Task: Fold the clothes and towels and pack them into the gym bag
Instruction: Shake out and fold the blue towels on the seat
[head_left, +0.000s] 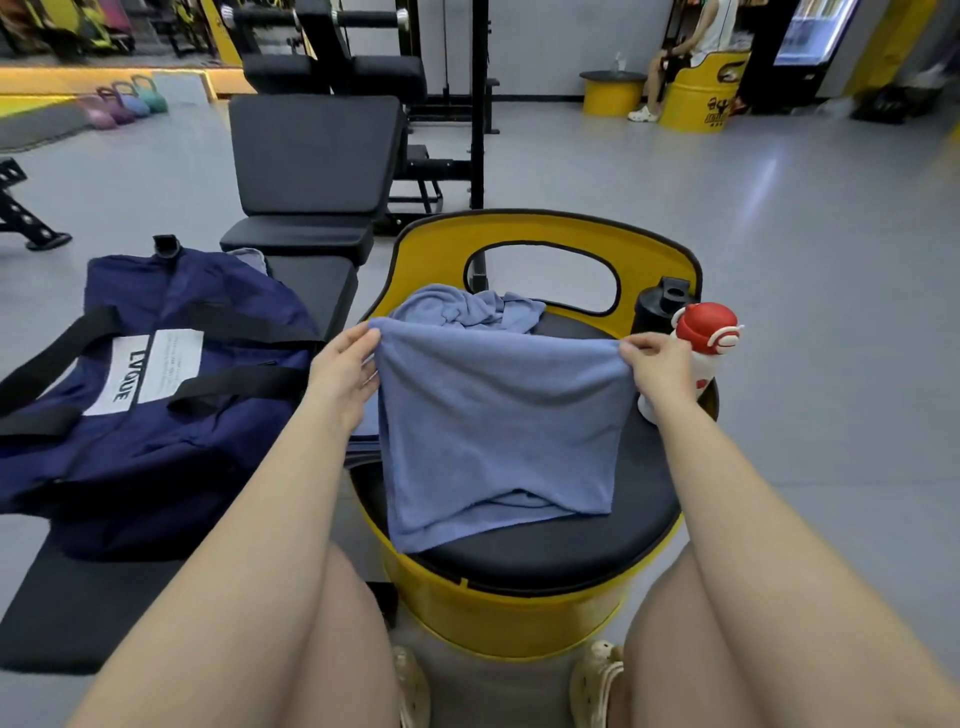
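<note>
i am in the folding step: my left hand (343, 371) has its grip pinched on one top corner of the soft blue terry towel (498, 431), and my right hand (657, 364) has its grip pinched on the other, so the top edge is stretched taut between them. the towel hangs down doubled over the black padded round seat of the yellow barrel stool (545, 551), which serves as my worktop, and its lower edge rests on the seat, uneven, with an inner layer peeping out at the bottom. behind it a second blue cloth (467, 306) lies crumpled at the back of the seat, not yet folded. the navy fabric gym bag with black straps (156, 395) sits on the black bench (62, 603) to my left, just beside the stool; i cannot tell whether its zip is open. a white bottle with a red cap (698, 343) stands touching my right hand, with a black bottle (660, 306) behind it. next, i judge, i should lay the towel flat, bring the corners together for another fold, square the ragged bottom, and mind that bottle as my right hand swings inward.
</note>
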